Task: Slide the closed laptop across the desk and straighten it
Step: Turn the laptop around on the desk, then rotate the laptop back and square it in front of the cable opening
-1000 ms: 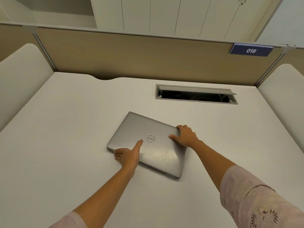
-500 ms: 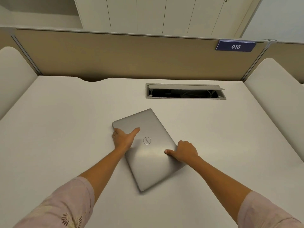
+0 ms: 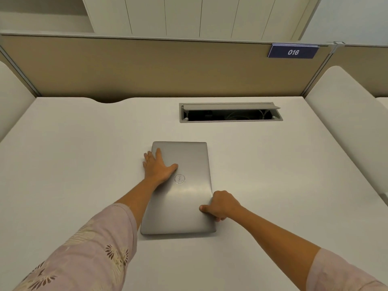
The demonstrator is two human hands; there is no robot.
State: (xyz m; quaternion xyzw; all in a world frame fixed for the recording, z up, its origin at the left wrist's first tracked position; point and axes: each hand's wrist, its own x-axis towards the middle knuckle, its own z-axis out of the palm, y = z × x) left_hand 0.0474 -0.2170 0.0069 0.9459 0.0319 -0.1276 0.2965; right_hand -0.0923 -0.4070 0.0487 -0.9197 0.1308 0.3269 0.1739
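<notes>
The closed silver laptop (image 3: 189, 198) lies flat on the white desk (image 3: 73, 164), near the middle, its long sides running away from me and its edges square to the desk. My left hand (image 3: 157, 166) rests flat on the lid's far left part, fingers spread, some fingers over the left edge. My right hand (image 3: 220, 205) grips the right edge near the front corner, thumb on the lid, fingers curled under or beside the edge.
An open cable slot (image 3: 231, 113) with a raised flap is set into the desk behind the laptop. A tan partition (image 3: 147, 68) with a blue "016" sign (image 3: 292, 51) closes the back. Padded side panels (image 3: 344, 127) flank the desk.
The laptop has turned clockwise from a slanted pose to square with the desk. My left hand moved toward the far left corner, my right hand toward the near right edge.
</notes>
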